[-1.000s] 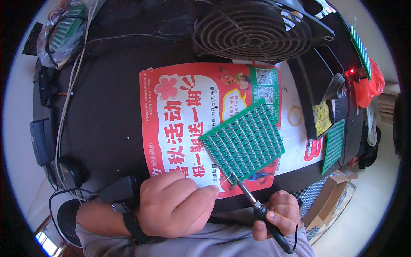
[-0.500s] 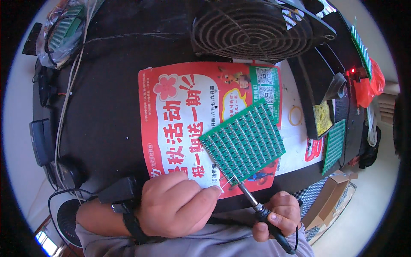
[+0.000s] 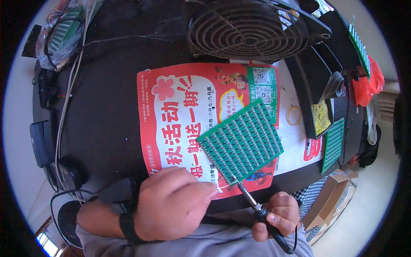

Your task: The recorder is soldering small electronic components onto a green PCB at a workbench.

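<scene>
A green circuit board [image 3: 244, 139] with rows of small parts lies tilted on a red and white printed sheet [image 3: 150, 128]. My right hand [image 3: 278, 216] is closed around the dark handle of a soldering iron [image 3: 247, 195], whose tip meets the board's near corner. To the left of it, my left hand [image 3: 175, 205] pinches a thin solder wire [image 3: 224, 186] that runs toward the iron's tip. The fingertips of that hand are partly hidden behind its knuckles. A black band with a dark box circles the left wrist.
A black fan with a round grille [image 3: 250, 36] stands at the back. On the right are an iron holder with a yellow sponge [image 3: 321, 118], another green board [image 3: 334, 143] and a cardboard box [image 3: 327, 201]. Cables [image 3: 64, 111] run down the left side, below a bagged board [image 3: 60, 34].
My left hand has turned slightly and shifted a little left, still pinching the wire. The soldering iron stays at the board's near corner. The whole view has shifted slightly.
</scene>
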Action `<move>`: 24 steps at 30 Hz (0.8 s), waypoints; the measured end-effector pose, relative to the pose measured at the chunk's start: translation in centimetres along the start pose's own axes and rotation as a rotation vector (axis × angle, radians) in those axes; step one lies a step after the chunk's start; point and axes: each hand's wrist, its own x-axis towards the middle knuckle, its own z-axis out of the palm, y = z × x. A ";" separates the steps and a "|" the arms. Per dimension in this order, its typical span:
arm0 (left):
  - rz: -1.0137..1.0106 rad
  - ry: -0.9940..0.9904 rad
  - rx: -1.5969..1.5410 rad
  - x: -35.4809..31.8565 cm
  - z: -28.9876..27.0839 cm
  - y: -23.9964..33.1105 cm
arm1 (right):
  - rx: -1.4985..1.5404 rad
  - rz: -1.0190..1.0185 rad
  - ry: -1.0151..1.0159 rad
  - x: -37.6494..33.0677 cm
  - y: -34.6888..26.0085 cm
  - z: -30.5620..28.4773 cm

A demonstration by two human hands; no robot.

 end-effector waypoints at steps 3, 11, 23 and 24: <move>-0.305 -0.020 -0.051 0.4 -1.2 1.2 | 0.010 0.013 -0.003 0.1 -0.2 -0.1; 0.214 0.042 0.041 -0.4 -2.2 0.2 | 0.007 -0.009 0.028 -0.1 0.0 0.0; 0.153 0.040 -0.023 -0.1 -0.6 -0.2 | 0.008 0.036 -0.019 0.2 -0.3 -0.2; 0.140 0.030 -0.014 -0.1 -0.5 -0.2 | 0.006 0.037 -0.029 0.2 -0.2 -0.2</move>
